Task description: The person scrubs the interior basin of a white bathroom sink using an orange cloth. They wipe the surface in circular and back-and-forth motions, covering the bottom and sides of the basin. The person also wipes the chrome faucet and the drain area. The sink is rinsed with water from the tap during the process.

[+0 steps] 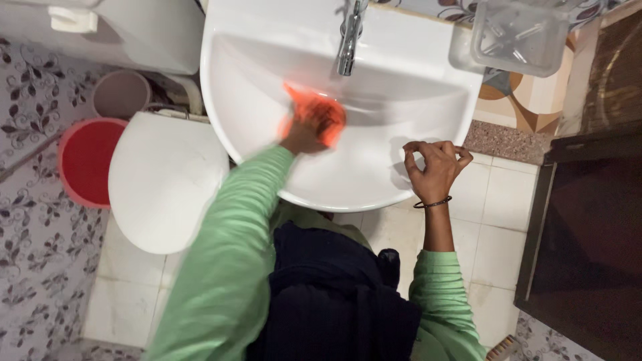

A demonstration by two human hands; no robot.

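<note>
My left hand presses an orange cloth against the inside of a white wash basin, just below the chrome tap. The hand and cloth are blurred by motion. My right hand rests with curled fingers on the basin's front right rim and holds nothing else. It wears a dark wristband. Both arms are in light green sleeves.
A white toilet with its lid down stands left of the basin, its cistern behind. A red bucket and a grey mug sit further left. A clear plastic holder hangs top right. A dark door is at the right.
</note>
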